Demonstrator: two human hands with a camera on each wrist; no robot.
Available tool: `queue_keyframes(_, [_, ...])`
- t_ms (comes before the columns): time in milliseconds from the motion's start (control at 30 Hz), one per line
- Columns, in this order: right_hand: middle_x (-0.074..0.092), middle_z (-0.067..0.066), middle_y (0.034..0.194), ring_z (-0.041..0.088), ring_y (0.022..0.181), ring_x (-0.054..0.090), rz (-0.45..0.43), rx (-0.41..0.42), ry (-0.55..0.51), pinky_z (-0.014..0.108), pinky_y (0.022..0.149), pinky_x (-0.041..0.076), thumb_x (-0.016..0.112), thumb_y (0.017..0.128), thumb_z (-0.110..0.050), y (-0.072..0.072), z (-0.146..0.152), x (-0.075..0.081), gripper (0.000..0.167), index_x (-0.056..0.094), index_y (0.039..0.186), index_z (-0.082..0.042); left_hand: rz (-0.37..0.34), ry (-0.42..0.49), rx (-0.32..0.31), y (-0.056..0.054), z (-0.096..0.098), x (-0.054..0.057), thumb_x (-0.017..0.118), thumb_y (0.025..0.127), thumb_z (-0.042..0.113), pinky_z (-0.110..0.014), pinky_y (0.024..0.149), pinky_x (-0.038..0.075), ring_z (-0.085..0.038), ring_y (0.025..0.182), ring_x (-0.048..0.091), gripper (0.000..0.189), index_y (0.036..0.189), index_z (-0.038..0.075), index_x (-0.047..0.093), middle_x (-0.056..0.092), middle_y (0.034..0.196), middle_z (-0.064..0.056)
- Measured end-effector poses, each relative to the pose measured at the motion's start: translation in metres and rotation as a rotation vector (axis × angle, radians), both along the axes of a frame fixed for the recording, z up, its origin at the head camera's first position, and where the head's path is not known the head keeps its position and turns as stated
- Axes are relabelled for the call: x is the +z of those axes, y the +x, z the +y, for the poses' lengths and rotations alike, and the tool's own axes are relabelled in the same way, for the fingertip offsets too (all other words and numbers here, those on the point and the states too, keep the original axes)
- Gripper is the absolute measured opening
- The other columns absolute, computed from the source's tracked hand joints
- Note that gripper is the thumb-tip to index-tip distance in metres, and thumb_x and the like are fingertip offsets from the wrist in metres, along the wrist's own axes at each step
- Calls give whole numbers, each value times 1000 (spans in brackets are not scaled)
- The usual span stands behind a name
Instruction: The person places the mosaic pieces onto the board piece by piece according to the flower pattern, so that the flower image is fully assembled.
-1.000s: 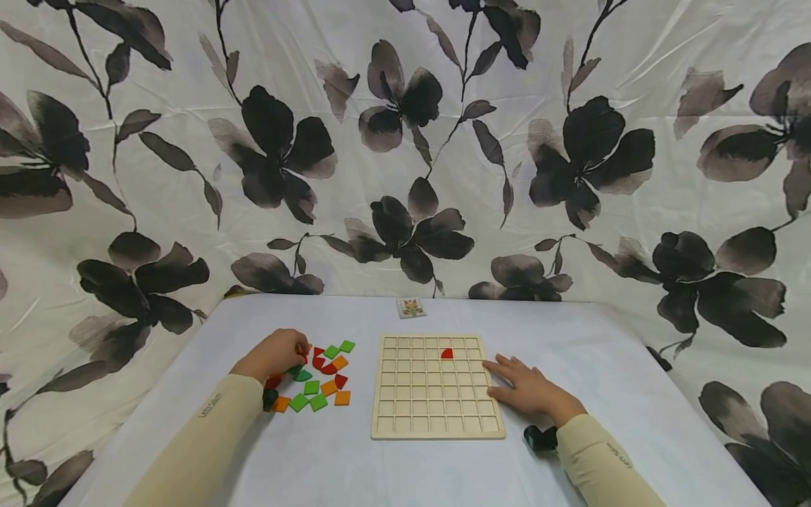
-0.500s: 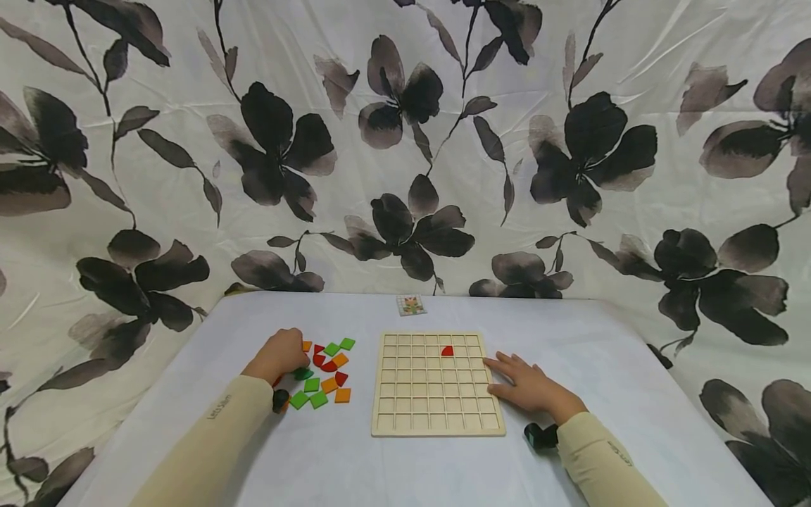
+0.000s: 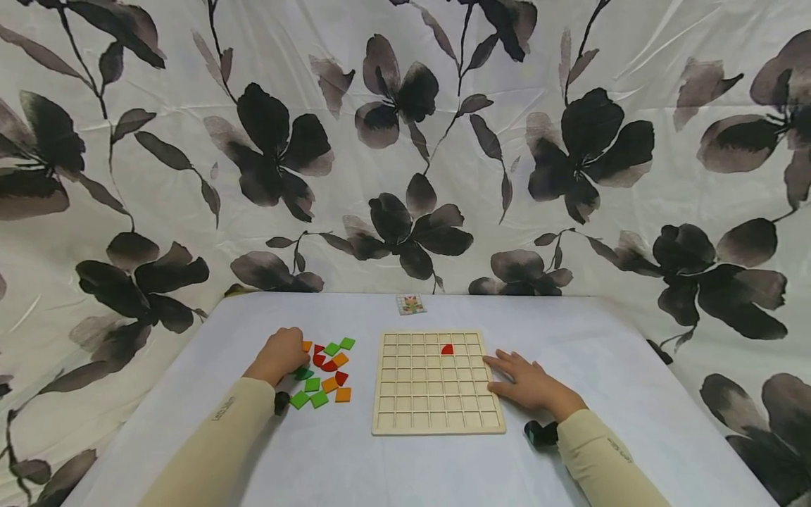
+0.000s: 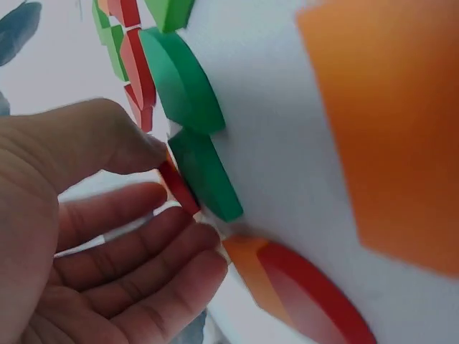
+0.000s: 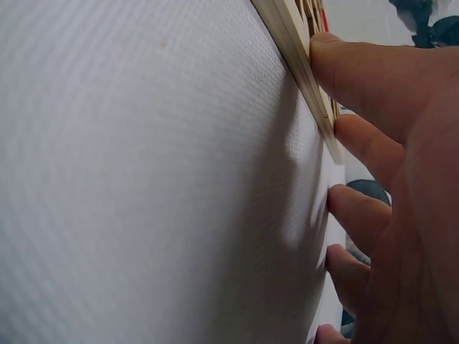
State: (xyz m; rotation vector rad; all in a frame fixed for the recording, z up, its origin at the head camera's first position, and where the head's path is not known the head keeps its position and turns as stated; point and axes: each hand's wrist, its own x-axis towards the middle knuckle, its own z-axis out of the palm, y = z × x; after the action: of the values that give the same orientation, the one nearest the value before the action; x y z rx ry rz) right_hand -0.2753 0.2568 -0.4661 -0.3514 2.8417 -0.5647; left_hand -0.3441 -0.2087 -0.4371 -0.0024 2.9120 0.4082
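A white-covered surface (image 3: 317, 465) stretches in front of me, backed by a pale cloth (image 3: 275, 42) hung behind it and printed with dark, smoky flowers and leaves. One small picture card (image 3: 412, 304) lies near the far edge. Below it, around the middle, sits one wooden grid board (image 3: 437, 394), with a single red rounded piece (image 3: 448, 349) in a compartment towards its far side.

The loose pieces lie scattered to the left of the board. I count five bright green squares (image 3: 319, 398), four loose red pieces (image 3: 329, 366), and three orange squares (image 3: 343, 394) in full, with a fourth partly visible beside the left hand (image 3: 282, 354). Close up, two darker green pieces (image 4: 183, 79) with curved edges lie next to that hand; others may be hidden under it.

The person's left fingers are bent and partly spread, thumb and fingertips right at a thin red piece (image 4: 178, 185) at the left of the scatter; I cannot tell whether they grip it. The right hand (image 3: 522, 384) lies with fingers extended and spread, grasping nothing, its thumb and forefinger touching the board's right edge. Both sleeves are pale beige.
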Motion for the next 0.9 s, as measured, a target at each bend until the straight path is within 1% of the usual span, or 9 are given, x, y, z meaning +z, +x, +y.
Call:
queue_keyframes(67, [31, 17, 156, 46, 145, 20, 0, 0, -3, 72, 109, 12, 55, 94, -47, 0, 0, 1, 60, 41, 147, -22, 10, 7, -38, -1, -2, -1, 66, 85, 14, -35, 72, 52, -22, 71, 55, 26, 103, -5, 63, 62, 82, -10])
queue_keyframes(200, [31, 17, 156, 46, 145, 20, 1, 8, -7, 72, 109, 12, 55, 94, -48, 0, -1, 1, 61, 41, 147, -22, 57, 12, -113, -3, -7, -5, 61, 88, 12, -40, 77, 51, -22, 74, 54, 19, 100, 0, 67, 65, 86, -9])
queue_keyframes(300, [31, 17, 156, 46, 145, 20, -1, 9, -6, 72, 109, 12, 55, 94, -49, -1, -1, 1, 61, 41, 147, -22, 76, 13, -136, -4, -11, -8, 58, 90, 10, -43, 81, 51, -22, 76, 54, 17, 100, 1, 69, 65, 89, -9])
queue_keyframes(367, [31, 17, 156, 46, 144, 21, 1, 8, -5, 72, 109, 13, 55, 94, -49, -1, -1, 0, 61, 41, 147, -21, 74, 17, -138, -4, -12, -9, 59, 90, 10, -43, 81, 51, -22, 77, 54, 16, 100, 1, 68, 65, 90, -9])
queue_keyframes(500, [31, 17, 156, 46, 145, 21, 2, 1, -10, 71, 109, 13, 55, 94, -48, 0, 1, 1, 61, 42, 147, -21, 59, 70, -129, -5, -13, -6, 59, 90, 10, -42, 81, 52, -22, 79, 55, 18, 103, 2, 68, 65, 92, -9])
queue_keyframes(633, [31, 17, 156, 46, 144, 21, 3, 5, -15, 71, 109, 13, 55, 93, -49, 1, 0, 2, 62, 42, 147, -21, 49, 142, -92, -3, -10, 2, 57, 93, 9, -48, 91, 51, -26, 90, 56, 23, 113, 3, 66, 65, 103, -14])
queue_keyframes(733, [31, 17, 156, 46, 144, 21, 1, 8, -16, 71, 109, 13, 55, 93, -50, 2, 0, 2, 62, 42, 147, -21, 50, 204, -66, -1, -4, 9, 57, 94, 9, -50, 97, 48, -28, 98, 56, 26, 119, 4, 65, 64, 112, -15])
queue_keyframes(833, [31, 17, 156, 46, 145, 20, 1, 9, -18, 71, 110, 12, 55, 94, -49, 2, 0, 2, 62, 42, 147, -21, 66, 253, -88, -3, 5, 15, 57, 94, 8, -46, 96, 50, -26, 98, 56, 29, 122, 4, 64, 65, 114, -14])
queue_keyframes(900, [31, 17, 156, 46, 145, 21, 4, 8, -20, 71, 110, 12, 55, 94, -49, 2, 1, 1, 62, 42, 147, -21, 84, 272, -119, -4, 12, 17, 57, 92, 8, -44, 93, 51, -24, 95, 57, 30, 121, 3, 65, 65, 112, -13])
